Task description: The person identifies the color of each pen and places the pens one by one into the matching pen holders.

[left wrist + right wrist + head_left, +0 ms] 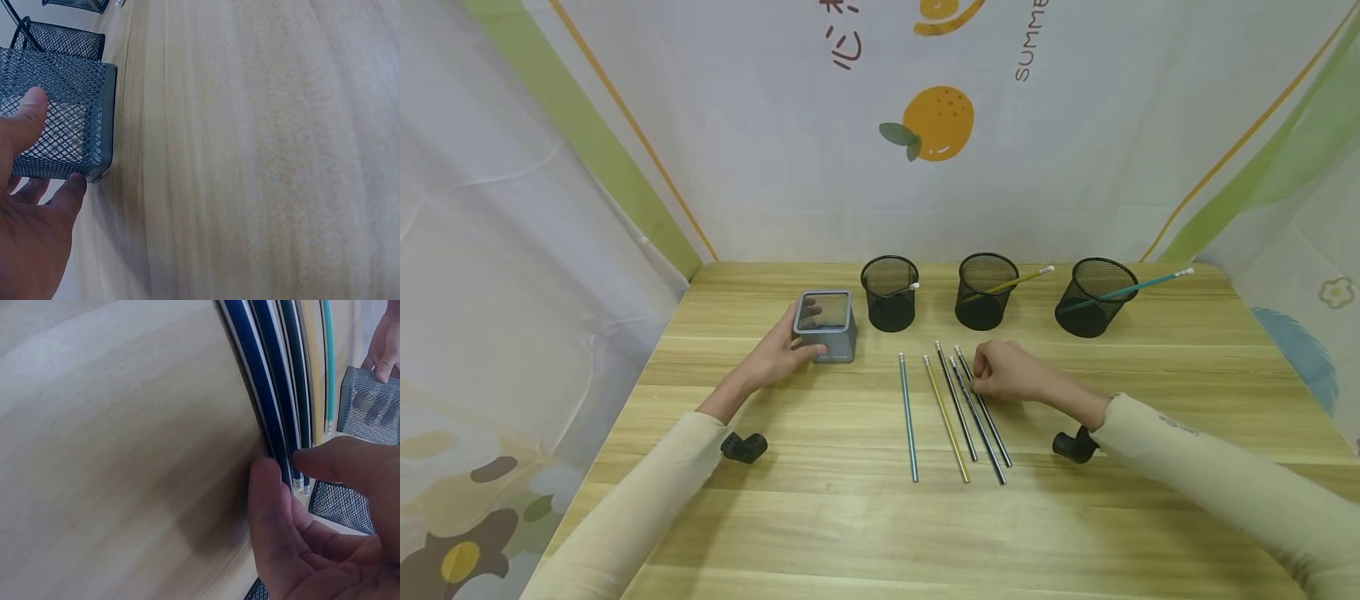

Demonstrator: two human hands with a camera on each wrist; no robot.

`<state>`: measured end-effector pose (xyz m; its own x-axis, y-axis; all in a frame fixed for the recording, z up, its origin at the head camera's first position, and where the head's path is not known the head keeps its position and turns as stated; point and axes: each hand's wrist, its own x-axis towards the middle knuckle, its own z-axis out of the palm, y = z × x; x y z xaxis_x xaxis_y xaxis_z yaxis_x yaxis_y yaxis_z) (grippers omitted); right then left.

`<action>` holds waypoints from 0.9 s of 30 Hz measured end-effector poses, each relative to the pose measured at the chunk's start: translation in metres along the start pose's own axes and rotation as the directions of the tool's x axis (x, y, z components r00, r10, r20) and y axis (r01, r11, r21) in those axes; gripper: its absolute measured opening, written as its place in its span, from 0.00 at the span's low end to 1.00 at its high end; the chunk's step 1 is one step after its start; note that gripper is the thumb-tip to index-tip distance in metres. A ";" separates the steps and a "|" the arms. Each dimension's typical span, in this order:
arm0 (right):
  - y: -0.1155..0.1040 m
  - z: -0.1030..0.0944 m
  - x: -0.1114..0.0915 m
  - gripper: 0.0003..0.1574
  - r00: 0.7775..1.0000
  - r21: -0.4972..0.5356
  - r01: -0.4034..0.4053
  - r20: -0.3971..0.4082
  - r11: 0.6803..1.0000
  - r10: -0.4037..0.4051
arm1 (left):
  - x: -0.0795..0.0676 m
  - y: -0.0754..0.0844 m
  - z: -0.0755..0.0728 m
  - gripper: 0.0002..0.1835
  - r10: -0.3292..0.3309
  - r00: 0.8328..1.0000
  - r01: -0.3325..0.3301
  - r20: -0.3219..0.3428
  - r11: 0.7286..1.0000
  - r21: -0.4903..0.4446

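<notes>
My left hand [778, 346] grips a grey square mesh pen holder [835, 348] that stands upright on the table, thumb on its near side and fingers round the left and back. In the left wrist view, the thumb lies across the mesh. My right hand [1011, 371] pinches the rightmost dark blue striped pencil [253, 356] near its eraser end, between thumb and forefinger. That pencil lies along the table beside two other dark pencils [961, 417], a yellow pencil [945, 417] and a teal pencil [908, 417], erasers pointing away from me.
Three round black mesh cups stand behind the pencils: the left cup [891, 315] holds a white-tipped pencil, the middle cup [981, 313] a yellow one, the right cup [1084, 318] a teal one. A printed curtain [775, 167] hangs behind the wooden table [850, 533].
</notes>
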<state>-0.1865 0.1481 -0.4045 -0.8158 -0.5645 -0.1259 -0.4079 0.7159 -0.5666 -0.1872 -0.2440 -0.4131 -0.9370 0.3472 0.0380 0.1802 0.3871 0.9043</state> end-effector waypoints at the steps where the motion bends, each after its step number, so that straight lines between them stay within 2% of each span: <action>1: 0.000 0.000 0.000 0.07 1.000 -0.002 -0.004 0.003 1.000 0.004 | 0.000 0.000 0.000 0.43 0.000 1.000 0.000 0.000 1.000 0.000; 12: -0.009 0.003 0.004 0.10 0.997 -0.075 -0.071 0.014 0.995 0.072 | 0.000 0.002 0.000 0.44 -0.004 1.000 0.004 0.001 1.000 0.003; 27: -0.011 0.002 0.006 0.12 0.988 -0.003 -0.133 0.084 0.991 0.133 | -0.001 0.001 0.000 0.43 -0.006 1.000 0.006 0.000 1.000 -0.003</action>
<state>-0.1858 0.1365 -0.4011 -0.8253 -0.4969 -0.2684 -0.2966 0.7858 -0.5427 -0.1861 -0.2439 -0.4117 -0.9382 0.3447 0.0324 0.1733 0.3867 0.9058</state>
